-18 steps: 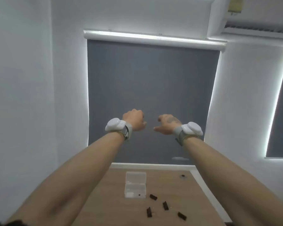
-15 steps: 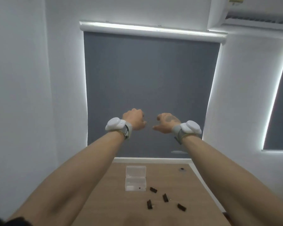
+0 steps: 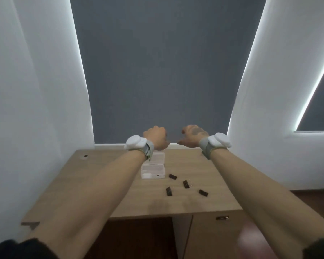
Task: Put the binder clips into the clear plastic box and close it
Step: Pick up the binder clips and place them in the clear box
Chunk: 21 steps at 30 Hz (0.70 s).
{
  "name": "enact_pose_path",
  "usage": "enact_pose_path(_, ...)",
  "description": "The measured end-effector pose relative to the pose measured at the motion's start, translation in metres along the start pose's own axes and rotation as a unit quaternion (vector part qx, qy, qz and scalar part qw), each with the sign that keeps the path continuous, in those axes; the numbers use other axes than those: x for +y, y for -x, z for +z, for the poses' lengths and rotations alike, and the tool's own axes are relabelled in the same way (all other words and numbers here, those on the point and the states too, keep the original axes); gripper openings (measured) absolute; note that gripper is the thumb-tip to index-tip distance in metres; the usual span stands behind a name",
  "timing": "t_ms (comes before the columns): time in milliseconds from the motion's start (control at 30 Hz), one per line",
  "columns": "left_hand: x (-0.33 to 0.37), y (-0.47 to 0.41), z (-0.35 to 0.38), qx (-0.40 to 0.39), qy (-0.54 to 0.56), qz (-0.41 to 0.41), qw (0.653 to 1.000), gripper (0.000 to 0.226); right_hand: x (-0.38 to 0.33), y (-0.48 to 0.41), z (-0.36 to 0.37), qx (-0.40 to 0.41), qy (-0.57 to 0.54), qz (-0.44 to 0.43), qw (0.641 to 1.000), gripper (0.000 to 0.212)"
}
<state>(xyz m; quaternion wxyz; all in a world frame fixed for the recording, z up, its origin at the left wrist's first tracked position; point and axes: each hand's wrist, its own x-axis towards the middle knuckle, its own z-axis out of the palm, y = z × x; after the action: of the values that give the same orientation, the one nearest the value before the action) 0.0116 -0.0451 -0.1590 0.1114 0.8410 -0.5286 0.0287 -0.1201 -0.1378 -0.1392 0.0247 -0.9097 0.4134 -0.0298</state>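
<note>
A clear plastic box (image 3: 153, 170) lies open on the wooden table (image 3: 101, 184), its lid (image 3: 158, 157) folded back toward the wall. Several black binder clips lie loose to its right and front: one (image 3: 172, 177) beside the box, one (image 3: 186, 184) further right, one (image 3: 169, 191) nearer me, one (image 3: 203, 192) at far right. Both my arms stretch out above the table. My left hand (image 3: 155, 137) is a closed fist holding nothing, above the lid. My right hand (image 3: 192, 136) hangs with fingers loosely curled and apart, empty. Each wrist carries a white band.
A grey roller blind (image 3: 161, 71) covers the window behind the table, with white walls either side. A small dark hole (image 3: 85, 156) marks the table's far left corner. Below the front edge is a cabinet door with a handle (image 3: 222, 217).
The view has tilted down, so the table and clips now sit higher and larger in frame. My hands have lowered toward the table's far edge, held in the same pose.
</note>
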Motion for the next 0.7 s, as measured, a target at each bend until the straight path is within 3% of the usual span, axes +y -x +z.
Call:
enact_pose_path(167,0.01,-0.027,0.058,-0.043,0.0,0.005,0.999,0.04,0.025,-0.034,0.048,-0.046,-0.005,0.009,0.999,0.066)
enact_pose_path(700,0.031,-0.121,0.195,-0.152,0.02,0.006,0.988,0.037,0.101,-0.135,0.151,-0.172,0.021,-0.023,0.985,0.056)
